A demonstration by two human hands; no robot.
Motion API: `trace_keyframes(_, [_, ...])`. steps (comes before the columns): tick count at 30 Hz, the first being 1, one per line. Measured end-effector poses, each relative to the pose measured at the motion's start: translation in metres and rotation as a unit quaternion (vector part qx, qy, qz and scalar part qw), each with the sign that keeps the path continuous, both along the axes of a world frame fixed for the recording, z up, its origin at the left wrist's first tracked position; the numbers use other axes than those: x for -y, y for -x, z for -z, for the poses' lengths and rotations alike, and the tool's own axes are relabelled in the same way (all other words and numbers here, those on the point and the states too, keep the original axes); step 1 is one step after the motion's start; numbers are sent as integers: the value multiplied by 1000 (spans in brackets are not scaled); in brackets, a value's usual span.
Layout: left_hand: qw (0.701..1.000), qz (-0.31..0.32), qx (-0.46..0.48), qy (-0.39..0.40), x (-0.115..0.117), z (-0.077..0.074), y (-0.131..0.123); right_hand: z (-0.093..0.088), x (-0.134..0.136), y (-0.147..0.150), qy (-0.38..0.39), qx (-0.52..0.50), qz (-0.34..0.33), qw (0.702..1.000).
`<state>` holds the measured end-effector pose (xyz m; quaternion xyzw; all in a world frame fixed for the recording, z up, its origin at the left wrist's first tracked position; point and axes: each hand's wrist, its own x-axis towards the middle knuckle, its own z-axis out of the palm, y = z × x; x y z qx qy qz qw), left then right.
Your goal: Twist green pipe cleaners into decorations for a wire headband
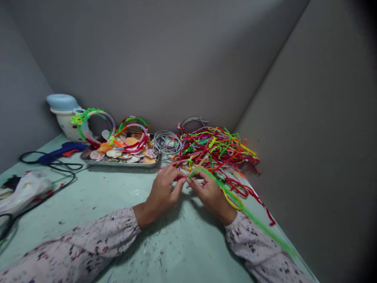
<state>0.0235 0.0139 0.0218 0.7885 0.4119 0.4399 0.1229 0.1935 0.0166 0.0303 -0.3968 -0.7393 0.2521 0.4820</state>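
Note:
My left hand [163, 192] and my right hand [209, 193] meet fingertip to fingertip over the pale green table [123, 220]. Both are closed in a pinch on a short red-pink pipe cleaner [183, 178] between them. A long green pipe cleaner [253, 220] runs from my right hand's fingers back over its wrist toward the lower right. A yellow loop [232, 202] lies by the right wrist. Just beyond the hands is a tangled heap of coloured pipe cleaners [215, 147].
A metal tray [120, 162] of seashells and wrapped hoops [134, 133] stands at the back left. Beside it are wire rings [166, 142], a blue glue gun [63, 151] with a black cord [50, 167], a lidded jar [64, 114] and a plastic bag [23, 190]. Grey walls close the corner.

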Motion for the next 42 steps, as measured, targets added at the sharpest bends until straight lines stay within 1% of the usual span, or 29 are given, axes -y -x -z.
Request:
trace_keyframes(9, [1000,-1,-5,-9,0,1,0,-1,1,0,79,-38,1,996])
trace_keyframes(15, [1000,5,-2,-16,1,1,0,-2,-2,-1,84,-53,-17,995])
trace_keyframes(24, [1000,0,-5,-16,2,0,0,7,-5,-3,146,-97,-44,984])
trace_keyframes(35, [1000,-1,-6,-20,0,2,-1,8,-5,-1,142,-83,-44,985])
trace_keyframes(42, [1000,3,-7,-18,1,2,0,4,-3,0,126,-56,-36,990])
